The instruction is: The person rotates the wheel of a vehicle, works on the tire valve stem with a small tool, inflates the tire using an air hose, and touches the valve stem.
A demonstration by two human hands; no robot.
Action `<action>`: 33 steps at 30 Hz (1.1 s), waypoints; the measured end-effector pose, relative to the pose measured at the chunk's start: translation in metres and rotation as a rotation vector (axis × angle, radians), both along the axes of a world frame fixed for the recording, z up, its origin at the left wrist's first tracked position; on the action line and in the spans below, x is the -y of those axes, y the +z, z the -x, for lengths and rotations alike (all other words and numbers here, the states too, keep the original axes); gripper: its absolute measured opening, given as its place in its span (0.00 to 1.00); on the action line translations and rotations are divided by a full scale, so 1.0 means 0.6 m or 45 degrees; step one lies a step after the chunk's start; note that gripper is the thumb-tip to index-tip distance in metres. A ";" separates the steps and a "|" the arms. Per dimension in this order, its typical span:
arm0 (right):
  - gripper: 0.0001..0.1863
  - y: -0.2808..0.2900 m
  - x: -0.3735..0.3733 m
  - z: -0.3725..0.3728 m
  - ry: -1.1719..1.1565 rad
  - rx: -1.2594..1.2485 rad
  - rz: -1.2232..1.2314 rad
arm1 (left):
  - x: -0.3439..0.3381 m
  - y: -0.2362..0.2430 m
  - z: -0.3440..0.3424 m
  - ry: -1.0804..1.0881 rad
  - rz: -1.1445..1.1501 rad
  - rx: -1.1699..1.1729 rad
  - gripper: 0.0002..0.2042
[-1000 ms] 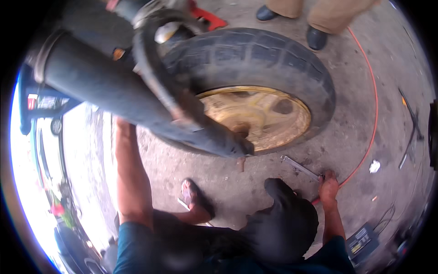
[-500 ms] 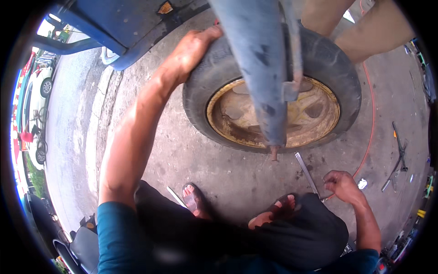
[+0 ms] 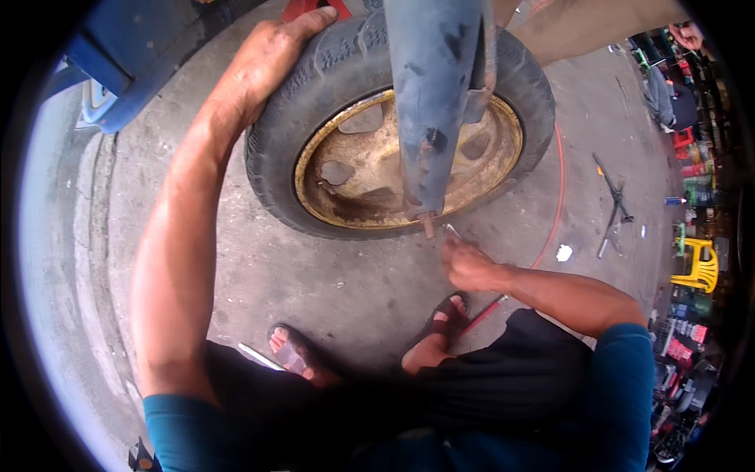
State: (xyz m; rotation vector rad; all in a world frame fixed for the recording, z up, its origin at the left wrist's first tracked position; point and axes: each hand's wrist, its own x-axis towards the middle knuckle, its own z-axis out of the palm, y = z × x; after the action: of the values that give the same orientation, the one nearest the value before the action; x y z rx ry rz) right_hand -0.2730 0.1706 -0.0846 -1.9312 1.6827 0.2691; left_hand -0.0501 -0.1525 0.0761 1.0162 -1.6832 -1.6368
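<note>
A wheel with a black tyre [image 3: 275, 181] and a worn, rusty yellow rim [image 3: 338, 149] stands tilted in front of me. A scuffed blue-grey fork leg [image 3: 429, 102] crosses it, with a rusty axle end [image 3: 428, 225] at its foot. My left hand [image 3: 271, 59] grips the tyre's upper left side, fingers partly hidden behind the tread. My right hand [image 3: 470, 266] is closed just below the axle end. From it pokes the bright tip of a tyre lever [image 3: 451, 230], the rest hidden in my grip. A second silver bar [image 3: 259, 356] lies beside my left foot.
Another person's limb [image 3: 590, 31] reaches in behind the wheel, and a hand [image 3: 686, 35] shows at the upper right. A red hose [image 3: 560, 181] and a dark long-handled tool [image 3: 615, 206] lie on the floor. A yellow stool [image 3: 696, 265] stands by crowded shelves. Blue metalwork [image 3: 118, 71] is at upper left.
My right hand has moved up and left to the wheel with the silver lever, which lay on the floor before. The view has shifted; my left hand stays on the tyre.
</note>
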 end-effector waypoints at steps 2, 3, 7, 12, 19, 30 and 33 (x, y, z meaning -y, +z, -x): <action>0.13 -0.020 0.007 -0.004 -0.135 -0.183 -0.120 | -0.014 0.026 0.002 0.005 0.064 0.061 0.25; 0.12 -0.025 0.003 -0.014 -0.500 -0.080 0.082 | -0.027 0.047 0.002 0.006 0.150 0.147 0.24; 0.20 0.009 0.045 -0.071 -1.385 0.365 0.237 | -0.060 0.061 -0.010 0.127 0.373 0.203 0.22; 0.20 -0.045 0.062 -0.108 -1.219 -0.065 0.884 | -0.054 0.049 0.004 0.081 0.383 0.069 0.20; 0.21 -0.126 0.099 -0.169 -1.814 0.705 1.305 | -0.041 0.045 0.002 -0.028 0.236 -0.026 0.20; 0.06 -0.075 0.135 -0.398 -2.146 1.800 0.669 | 0.003 0.013 -0.014 -0.019 0.170 0.180 0.26; 0.06 -0.036 0.136 -0.390 -2.048 1.691 0.345 | 0.014 -0.006 -0.003 -0.032 0.299 0.208 0.26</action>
State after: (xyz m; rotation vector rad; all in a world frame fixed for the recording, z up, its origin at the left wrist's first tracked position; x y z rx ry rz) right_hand -0.0388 0.0891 -0.1062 -0.0655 1.5872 -1.4731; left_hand -0.0485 -0.1608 0.0724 1.0371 -1.9493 -1.3623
